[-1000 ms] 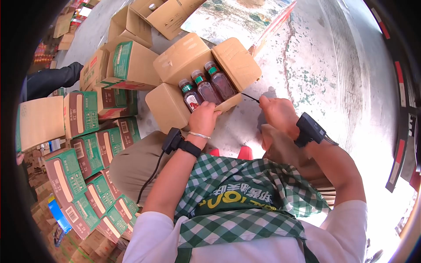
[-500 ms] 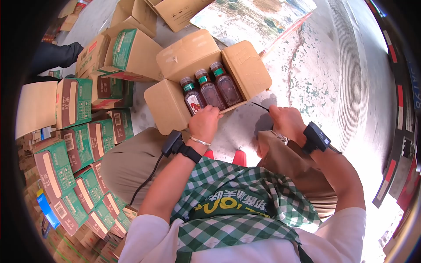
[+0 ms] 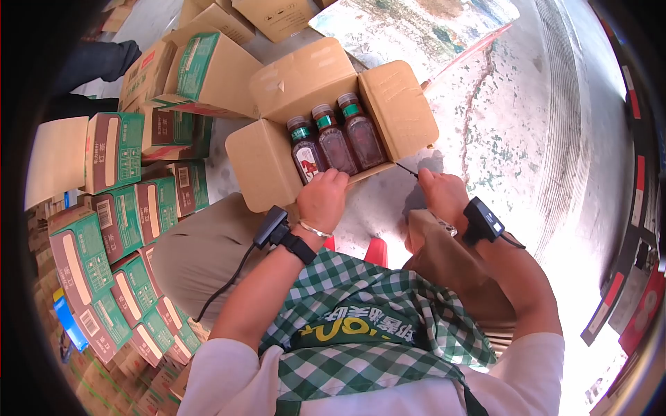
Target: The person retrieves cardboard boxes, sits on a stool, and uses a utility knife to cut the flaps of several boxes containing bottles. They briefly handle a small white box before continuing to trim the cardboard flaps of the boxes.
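An open cardboard box [image 3: 258,166] stands between my knees with its flaps spread. Three dark brown bottles with green neck bands lie side by side in it: the left bottle [image 3: 306,152] has a white and red label, then come the middle bottle [image 3: 337,147] and the right bottle [image 3: 365,141]. My left hand [image 3: 322,200] is closed over the box's near edge, its fingertips partly hidden. My right hand [image 3: 442,197] is closed around a thin dark rod [image 3: 408,170], whose tip is at the box's near right corner; the rod's exact kind cannot be made out.
Stacked green and brown cartons [image 3: 125,222] rise on my left. Behind them are opened cardboard boxes [image 3: 225,73]. A paint-stained board [image 3: 409,35] lies at the back, and another person's dark-clothed leg [image 3: 94,66] shows at far left.
My right hand has shifted slightly left with the rod, whose tip stays by the box corner. My left hand keeps its hold on the near edge. The view has shifted a little.
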Motion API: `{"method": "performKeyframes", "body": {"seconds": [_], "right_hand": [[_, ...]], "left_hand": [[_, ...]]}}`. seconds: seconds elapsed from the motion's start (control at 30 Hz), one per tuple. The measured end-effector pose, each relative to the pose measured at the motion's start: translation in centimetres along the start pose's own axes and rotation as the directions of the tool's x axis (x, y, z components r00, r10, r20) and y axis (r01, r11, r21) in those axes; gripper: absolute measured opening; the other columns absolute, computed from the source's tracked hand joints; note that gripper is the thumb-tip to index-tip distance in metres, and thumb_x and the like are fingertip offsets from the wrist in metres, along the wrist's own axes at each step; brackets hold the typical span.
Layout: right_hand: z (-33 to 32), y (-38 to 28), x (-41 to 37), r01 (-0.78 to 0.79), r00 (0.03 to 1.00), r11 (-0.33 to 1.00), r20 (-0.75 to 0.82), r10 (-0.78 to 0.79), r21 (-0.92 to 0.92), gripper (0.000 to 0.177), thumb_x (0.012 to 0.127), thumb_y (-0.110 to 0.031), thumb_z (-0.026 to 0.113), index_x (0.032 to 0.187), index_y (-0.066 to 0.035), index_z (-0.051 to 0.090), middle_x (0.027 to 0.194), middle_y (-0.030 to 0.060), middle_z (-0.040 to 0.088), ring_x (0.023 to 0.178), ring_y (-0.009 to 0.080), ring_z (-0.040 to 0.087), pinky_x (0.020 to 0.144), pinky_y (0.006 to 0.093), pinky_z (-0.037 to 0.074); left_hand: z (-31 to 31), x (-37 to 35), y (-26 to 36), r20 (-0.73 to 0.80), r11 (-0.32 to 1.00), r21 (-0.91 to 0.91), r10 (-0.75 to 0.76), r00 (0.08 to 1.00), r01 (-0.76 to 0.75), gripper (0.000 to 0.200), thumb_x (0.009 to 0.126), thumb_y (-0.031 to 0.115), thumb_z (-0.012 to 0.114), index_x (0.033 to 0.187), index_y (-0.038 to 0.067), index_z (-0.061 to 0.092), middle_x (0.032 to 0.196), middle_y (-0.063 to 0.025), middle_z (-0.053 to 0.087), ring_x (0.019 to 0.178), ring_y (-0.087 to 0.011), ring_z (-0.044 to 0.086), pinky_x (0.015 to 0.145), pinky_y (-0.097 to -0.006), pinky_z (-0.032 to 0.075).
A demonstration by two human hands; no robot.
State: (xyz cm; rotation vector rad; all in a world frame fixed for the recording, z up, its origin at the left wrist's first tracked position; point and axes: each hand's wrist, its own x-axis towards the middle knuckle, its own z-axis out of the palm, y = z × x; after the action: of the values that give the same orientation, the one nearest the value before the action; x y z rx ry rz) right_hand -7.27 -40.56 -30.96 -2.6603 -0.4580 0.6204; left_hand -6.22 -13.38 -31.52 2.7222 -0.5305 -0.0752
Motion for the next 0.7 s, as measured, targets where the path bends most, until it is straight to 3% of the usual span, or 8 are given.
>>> {"method": "performKeyframes", "body": {"seconds": [0.2, 0.27, 0.33, 0.43, 0.57, 0.7], "right_hand": [[1.3, 2.4, -0.9, 0.003, 0.998, 1.0, 0.061, -0.003, -0.002, 0.028, 0.074, -0.019, 0.059, 0.094, -0.001, 0.049, 0.079, 0.0168, 0.063, 0.078, 0.0377, 0.063, 0.067, 0.0453, 0.049], [1.9, 3.2, -0.8, -0.014, 0.999, 0.998, 0.036, 0.017, -0.066, 0.03, 0.074, -0.022, 0.06, 0.093, -0.002, 0.049, 0.078, 0.0171, 0.064, 0.078, 0.0376, 0.063, 0.066, 0.0458, 0.048], [1.7, 3.1, -1.0, 0.001, 0.998, 0.997, 0.061, 0.003, -0.075, 0.031, 0.074, -0.023, 0.061, 0.092, -0.002, 0.048, 0.078, 0.0169, 0.064, 0.078, 0.0374, 0.064, 0.065, 0.0462, 0.048], [1.9, 2.9, -1.3, -0.026, 0.997, 0.995, 0.068, 0.033, -0.099, 0.028, 0.075, -0.021, 0.061, 0.09, -0.002, 0.048, 0.077, 0.0176, 0.064, 0.075, 0.0389, 0.063, 0.065, 0.0461, 0.048], [2.6, 2.2, -0.2, 0.003, 1.0, 0.998, -0.021, -0.004, -0.055, 0.011, 0.084, -0.011, 0.054, 0.089, -0.002, 0.049, 0.081, 0.018, 0.065, 0.078, 0.0381, 0.063, 0.067, 0.0462, 0.048], [3.0, 2.2, 1.0, -0.022, 1.0, 0.996, -0.002, 0.022, -0.081, 0.008, 0.086, -0.01, 0.052, 0.09, -0.003, 0.051, 0.082, 0.0171, 0.066, 0.079, 0.0361, 0.063, 0.069, 0.0434, 0.048]], "left_hand": [[0.4, -1.0, 0.3, 0.021, 0.997, 0.079, 0.02, 1.0, -0.021, 0.024, 0.079, 0.021, 0.065, 0.1, 0.01, 0.062, 0.09, -0.0062, 0.062, 0.085, -0.025, 0.062, 0.071, -0.0362, 0.05], [0.4, -1.6, 1.4, -0.08, 0.966, 0.255, 0.073, 0.994, -0.05, 0.032, 0.08, 0.021, 0.065, 0.108, 0.009, 0.058, 0.095, -0.0061, 0.062, 0.089, -0.0231, 0.062, 0.078, -0.0356, 0.049], [0.5, -2.4, 2.0, -0.1, 0.969, 0.246, 0.048, 0.994, -0.022, 0.03, 0.081, 0.017, 0.061, 0.109, 0.008, 0.056, 0.097, -0.0055, 0.063, 0.09, -0.0212, 0.062, 0.084, -0.0352, 0.047], [1.7, -2.6, 1.6, -0.096, 0.995, 0.06, 0.089, 0.991, -0.084, 0.015, 0.082, 0.013, 0.052, 0.096, 0.009, 0.057, 0.086, -0.0043, 0.061, 0.077, -0.021, 0.063, 0.07, -0.0353, 0.05], [0.6, -1.4, 0.9, -0.048, 0.996, 0.073, 0.055, 0.997, -0.052, 0.014, 0.081, 0.012, 0.052, 0.094, 0.011, 0.056, 0.085, -0.0041, 0.062, 0.076, -0.0213, 0.064, 0.066, -0.0349, 0.051], [0.6, -1.0, 0.3, -0.104, 0.995, 0.057, 0.082, 0.991, -0.076, 0.015, 0.081, 0.012, 0.053, 0.095, 0.011, 0.057, 0.086, -0.0036, 0.063, 0.076, -0.0216, 0.064, 0.066, -0.0351, 0.051]]}}
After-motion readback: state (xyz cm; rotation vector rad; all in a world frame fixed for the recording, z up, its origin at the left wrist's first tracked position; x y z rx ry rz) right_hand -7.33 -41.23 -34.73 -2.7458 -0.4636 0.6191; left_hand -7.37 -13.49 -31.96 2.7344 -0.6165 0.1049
